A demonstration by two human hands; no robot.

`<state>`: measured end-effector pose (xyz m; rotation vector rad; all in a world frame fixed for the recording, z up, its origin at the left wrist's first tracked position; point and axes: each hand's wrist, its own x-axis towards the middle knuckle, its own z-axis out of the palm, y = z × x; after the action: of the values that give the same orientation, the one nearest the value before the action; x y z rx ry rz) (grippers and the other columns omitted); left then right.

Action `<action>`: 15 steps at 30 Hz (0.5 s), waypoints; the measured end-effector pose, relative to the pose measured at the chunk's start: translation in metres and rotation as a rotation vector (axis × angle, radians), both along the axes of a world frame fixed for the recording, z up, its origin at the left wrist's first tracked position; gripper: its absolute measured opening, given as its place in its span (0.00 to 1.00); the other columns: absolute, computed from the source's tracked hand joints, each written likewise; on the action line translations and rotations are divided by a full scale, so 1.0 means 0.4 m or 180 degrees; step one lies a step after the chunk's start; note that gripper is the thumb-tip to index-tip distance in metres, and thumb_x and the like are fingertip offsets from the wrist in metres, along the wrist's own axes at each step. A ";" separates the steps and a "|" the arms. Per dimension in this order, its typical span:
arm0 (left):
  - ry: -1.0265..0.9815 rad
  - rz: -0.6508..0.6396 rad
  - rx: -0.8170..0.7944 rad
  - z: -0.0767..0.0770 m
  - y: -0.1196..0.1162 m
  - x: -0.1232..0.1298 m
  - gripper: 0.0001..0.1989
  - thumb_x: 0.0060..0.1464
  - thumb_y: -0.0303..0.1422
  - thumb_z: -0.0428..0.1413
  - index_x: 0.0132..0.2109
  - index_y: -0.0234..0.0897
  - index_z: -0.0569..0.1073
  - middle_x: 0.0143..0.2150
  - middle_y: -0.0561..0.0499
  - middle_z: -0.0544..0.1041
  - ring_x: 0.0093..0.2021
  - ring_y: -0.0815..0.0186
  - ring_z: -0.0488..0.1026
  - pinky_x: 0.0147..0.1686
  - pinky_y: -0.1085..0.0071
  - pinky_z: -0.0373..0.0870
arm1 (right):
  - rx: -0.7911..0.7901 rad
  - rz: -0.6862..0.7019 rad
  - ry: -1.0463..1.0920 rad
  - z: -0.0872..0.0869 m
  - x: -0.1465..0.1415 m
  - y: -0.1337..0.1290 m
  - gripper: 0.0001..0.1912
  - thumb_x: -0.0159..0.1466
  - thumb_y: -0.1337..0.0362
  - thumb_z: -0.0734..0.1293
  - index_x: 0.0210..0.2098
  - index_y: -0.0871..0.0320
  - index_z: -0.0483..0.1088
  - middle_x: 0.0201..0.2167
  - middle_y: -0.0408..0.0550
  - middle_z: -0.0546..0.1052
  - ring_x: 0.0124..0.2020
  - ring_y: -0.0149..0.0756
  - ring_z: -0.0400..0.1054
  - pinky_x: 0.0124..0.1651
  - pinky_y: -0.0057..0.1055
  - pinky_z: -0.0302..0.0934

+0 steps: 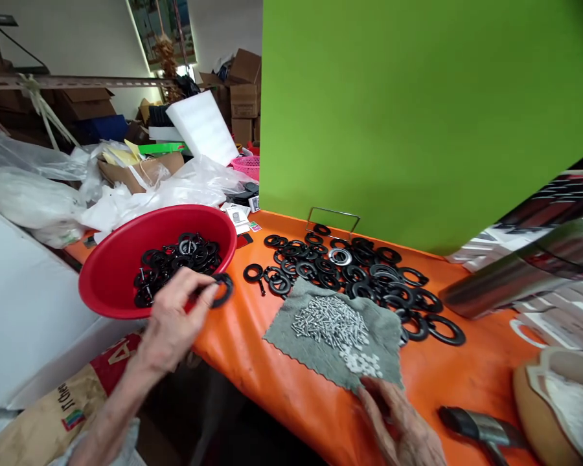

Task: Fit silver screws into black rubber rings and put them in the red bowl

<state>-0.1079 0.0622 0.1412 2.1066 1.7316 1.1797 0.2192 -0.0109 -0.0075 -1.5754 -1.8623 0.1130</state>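
Note:
My left hand (177, 317) is closed, pinching a black ring (222, 291) between thumb and fingers beside the rim of a red basin (111, 259). Black rings and metal screws (189, 249) lie inside the basin. My right hand (403, 421) rests at the near edge of a grey-green cloth (291, 317), thumb and index fingertips close together; whatever is between them, if anything, is too small to make out. On the cloth sit a pile of small silver screws (330, 321) and, nearest that hand, small white pieces (362, 362).
Many black rings (325, 266) spread behind the cloth on the orange tabletop (282, 388). A green panel (408, 116) stands behind them. At right are a hammer-like tool (483, 427), a tan container (544, 395) and a shiny cylinder (515, 272). Plastic bags (165, 194) lie behind the basin.

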 end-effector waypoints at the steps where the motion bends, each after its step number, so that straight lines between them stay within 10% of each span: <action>1: 0.0261 0.0258 0.0154 0.011 0.022 -0.038 0.08 0.58 0.36 0.51 0.36 0.38 0.72 0.33 0.51 0.71 0.32 0.65 0.68 0.33 0.71 0.65 | 0.0147 -0.0093 -0.0230 -0.005 0.007 -0.002 0.15 0.69 0.54 0.53 0.39 0.54 0.65 0.31 0.50 0.78 0.29 0.40 0.75 0.31 0.35 0.72; 8: 0.1345 0.1329 -0.0063 -0.013 0.125 -0.215 0.09 0.55 0.36 0.48 0.35 0.38 0.71 0.31 0.49 0.69 0.31 0.61 0.68 0.35 0.66 0.64 | 0.0119 -0.0184 -0.0483 -0.032 0.007 0.014 0.13 0.70 0.57 0.52 0.42 0.56 0.64 0.33 0.50 0.74 0.33 0.39 0.73 0.33 0.34 0.70; 15: 0.1407 0.1772 -0.0270 -0.015 0.121 -0.207 0.12 0.56 0.37 0.51 0.42 0.37 0.75 0.39 0.45 0.69 0.39 0.55 0.70 0.35 0.65 0.66 | 0.0366 0.0145 -0.0716 -0.114 0.039 0.064 0.13 0.68 0.57 0.54 0.39 0.52 0.69 0.30 0.49 0.74 0.30 0.42 0.71 0.31 0.37 0.67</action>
<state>-0.1909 0.1105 0.1353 2.0009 2.6356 0.7410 0.2347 0.0145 -0.0533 -1.5182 -2.0382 -0.1548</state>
